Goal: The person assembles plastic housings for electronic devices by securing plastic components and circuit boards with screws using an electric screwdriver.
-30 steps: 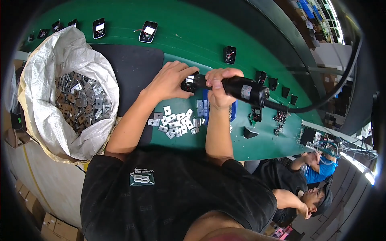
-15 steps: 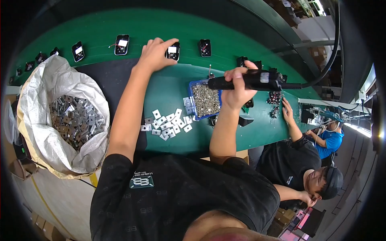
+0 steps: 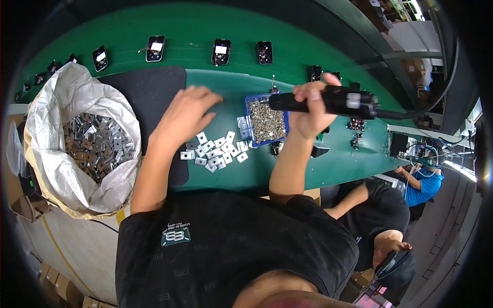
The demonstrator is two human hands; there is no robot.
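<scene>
My left hand (image 3: pixel 189 114) hovers over the green bench, fingers spread and holding nothing. Below it lies a loose pile of flat silver metal plates (image 3: pixel 218 150), each with a hole. In my right hand (image 3: pixel 310 110) is a black corded electric screwdriver (image 3: pixel 343 100), held level, its front end pointing left. That end is above a blue tray (image 3: pixel 258 96) filled with small silver screws (image 3: pixel 266 123). On the green strip beyond my left hand rests a black plastic housing (image 3: pixel 221 52) with a white label and wires, apart from my fingers.
More black housings (image 3: pixel 155 49) stand in a row along the far strip. At left, a white-lined sack (image 3: pixel 49 123) holds many metal pieces (image 3: pixel 100 149). Small dark parts (image 3: pixel 355 126) lie to the right. A co-worker in black (image 3: pixel 382 215) sits nearby at right, another in blue (image 3: pixel 426 186) farther off.
My left hand has let go of the labelled housing and drawn back toward the metal plates. The housing stays on the strip. The co-worker in black has pulled an arm off the bench and leaned down.
</scene>
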